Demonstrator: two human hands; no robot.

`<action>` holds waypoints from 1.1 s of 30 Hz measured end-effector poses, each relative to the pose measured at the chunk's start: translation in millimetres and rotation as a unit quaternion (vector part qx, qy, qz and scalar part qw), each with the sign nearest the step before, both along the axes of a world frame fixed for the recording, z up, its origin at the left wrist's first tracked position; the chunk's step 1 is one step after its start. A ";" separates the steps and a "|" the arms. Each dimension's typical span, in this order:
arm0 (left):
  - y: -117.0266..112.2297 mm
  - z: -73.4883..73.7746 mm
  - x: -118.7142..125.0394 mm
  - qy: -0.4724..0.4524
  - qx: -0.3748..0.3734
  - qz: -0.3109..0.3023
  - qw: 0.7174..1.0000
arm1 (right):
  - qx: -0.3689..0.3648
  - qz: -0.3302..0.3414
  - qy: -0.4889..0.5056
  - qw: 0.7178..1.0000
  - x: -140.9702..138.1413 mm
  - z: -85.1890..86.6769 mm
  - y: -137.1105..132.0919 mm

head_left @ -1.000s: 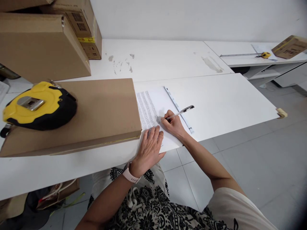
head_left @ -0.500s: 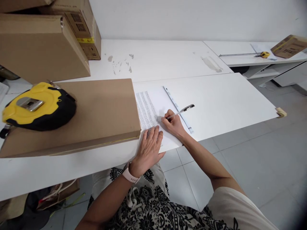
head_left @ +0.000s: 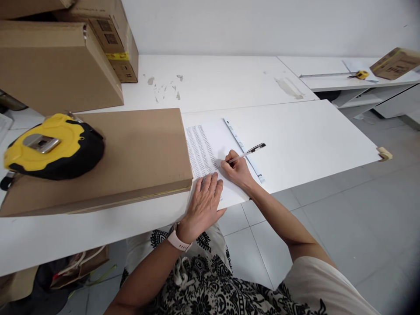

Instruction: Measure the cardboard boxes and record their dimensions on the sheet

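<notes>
A printed sheet of paper with columns of small figures lies on the white table. My right hand grips a pen, its tip on the sheet near the columns. My left hand lies flat with fingers stretched out on the sheet's near edge, a pale watch on the wrist. Just left of the sheet rests a flat cardboard box with a yellow and black tape measure on top.
Larger cardboard boxes are stacked at the back left. A far table at the right carries another box, a small yellow tape measure and a long ruler. Grey tiled floor lies to the right; bags sit under the table.
</notes>
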State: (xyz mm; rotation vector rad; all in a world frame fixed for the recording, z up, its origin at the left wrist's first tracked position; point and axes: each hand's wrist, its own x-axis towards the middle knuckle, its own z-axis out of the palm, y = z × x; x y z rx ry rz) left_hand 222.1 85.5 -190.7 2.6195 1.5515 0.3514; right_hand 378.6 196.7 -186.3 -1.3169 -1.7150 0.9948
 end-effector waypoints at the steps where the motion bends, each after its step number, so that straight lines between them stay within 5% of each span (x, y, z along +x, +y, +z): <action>1: 0.0 0.0 0.1 0.000 0.001 0.000 1.000 | 0.001 0.000 -0.001 1.000 0.2 -0.2 -0.1; 25: -0.9 -2.8 0.4 -0.007 0.015 0.001 1.000 | 0.001 0.001 -0.001 1.000 2.4 -2.0 0.5; 33: 1.3 -7.1 1.6 -0.052 0.012 -0.001 0.999 | 0.065 -0.048 0.046 0.996 2.0 -5.9 3.5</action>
